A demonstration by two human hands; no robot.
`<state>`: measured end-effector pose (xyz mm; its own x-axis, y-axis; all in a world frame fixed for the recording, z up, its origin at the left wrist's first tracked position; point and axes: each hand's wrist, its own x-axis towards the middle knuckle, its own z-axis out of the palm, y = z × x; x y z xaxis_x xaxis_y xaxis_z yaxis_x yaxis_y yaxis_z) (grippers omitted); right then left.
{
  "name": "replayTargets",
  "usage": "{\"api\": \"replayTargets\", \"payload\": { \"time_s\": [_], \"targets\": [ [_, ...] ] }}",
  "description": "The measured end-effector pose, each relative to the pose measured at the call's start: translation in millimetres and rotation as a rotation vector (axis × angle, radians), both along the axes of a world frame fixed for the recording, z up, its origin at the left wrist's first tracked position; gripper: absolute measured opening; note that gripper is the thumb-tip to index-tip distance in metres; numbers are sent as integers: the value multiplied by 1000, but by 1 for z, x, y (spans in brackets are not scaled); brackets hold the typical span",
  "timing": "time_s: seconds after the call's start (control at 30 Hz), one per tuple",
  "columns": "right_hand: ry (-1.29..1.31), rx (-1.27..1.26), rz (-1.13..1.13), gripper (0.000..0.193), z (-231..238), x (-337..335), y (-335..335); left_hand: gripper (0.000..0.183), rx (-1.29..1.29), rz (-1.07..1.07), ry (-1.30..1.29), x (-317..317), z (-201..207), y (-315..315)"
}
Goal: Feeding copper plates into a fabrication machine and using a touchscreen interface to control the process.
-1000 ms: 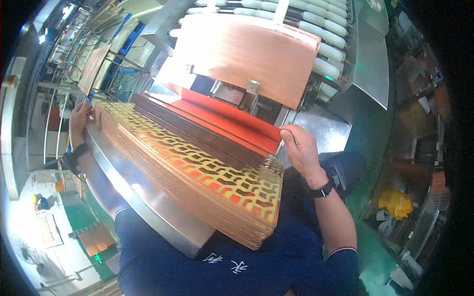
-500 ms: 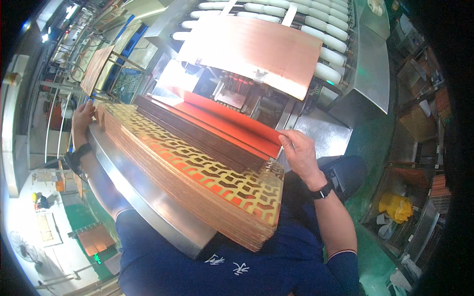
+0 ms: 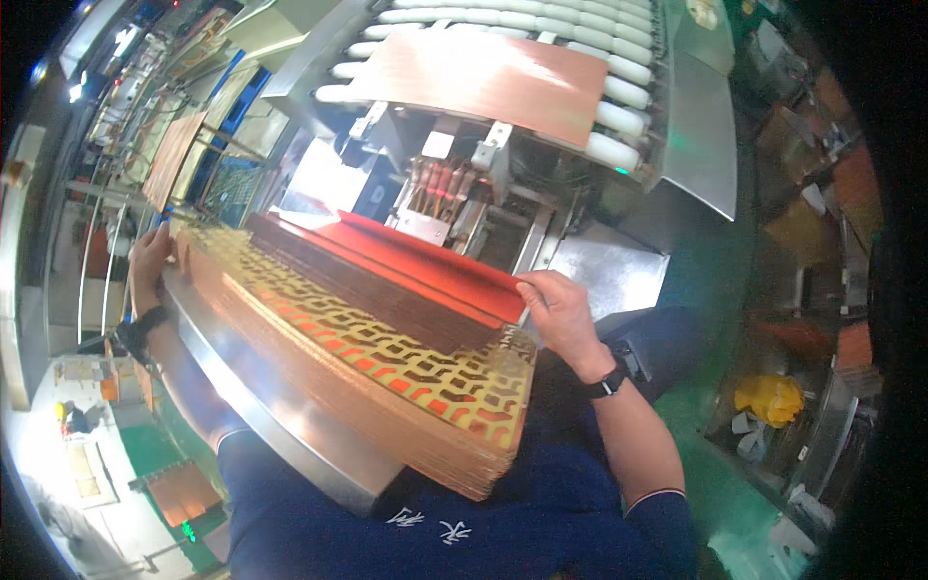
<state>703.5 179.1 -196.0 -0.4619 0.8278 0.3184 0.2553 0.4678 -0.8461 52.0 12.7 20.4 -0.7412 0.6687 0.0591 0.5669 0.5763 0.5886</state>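
My right hand (image 3: pixel 564 324) pinches the right corner of a thin orange-red sheet (image 3: pixel 425 256), whose far edge is curled up. The sheet lies along the far side of a pile of dark brown sheets (image 3: pixel 362 290). Under these is a yellow patterned board (image 3: pixel 454 391), on top of a thick stack of copper-edged sheets (image 3: pixel 377 411). My left hand (image 3: pixel 150 256) is at the stack's left end, apart from the orange-red sheet; most of its fingers are hidden, so its grip is unclear.
Beyond the stack, a copper sheet (image 3: pixel 483 82) lies on white rollers (image 3: pixel 614 150) of a machine. A metal ledge (image 3: pixel 280 416) runs along the stack's near side. Racks with a yellow cloth-like item (image 3: pixel 770 398) stand at right; another copper-coloured board (image 3: pixel 174 159) is at far left.
The copper sheet on the rollers has moved farther away, uncovering more of the machine's front. The orange-red sheet's curled edge sits lower. My right hand keeps its pinch; the whole view has shifted slightly.
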Motion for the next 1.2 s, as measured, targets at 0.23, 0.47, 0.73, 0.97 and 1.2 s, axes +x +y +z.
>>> {"api": "replayTargets", "payload": {
  "time_s": [0.23, 0.47, 0.73, 0.97, 1.2],
  "targets": [
    [20, 0, 1, 16, -5, -3, -2, 43, 85, -45, 17, -5, -2, -13],
    [-13, 45, 1, 18, -3, -1, -5, 44, 107, -30, -63, -14, -17, -5],
    [-82, -12, -27, 24, -7, 8, -9, 39, 166, -90, -103, -20, -52, 17],
    [-35, 64, 57, 23, -15, -4, -7, 40, 181, -121, -46, -86, -60, -11],
    [-68, 19, 86, 24, -9, -3, -6, 39, 209, -128, -50, -89, -66, -3]
  ]
}}
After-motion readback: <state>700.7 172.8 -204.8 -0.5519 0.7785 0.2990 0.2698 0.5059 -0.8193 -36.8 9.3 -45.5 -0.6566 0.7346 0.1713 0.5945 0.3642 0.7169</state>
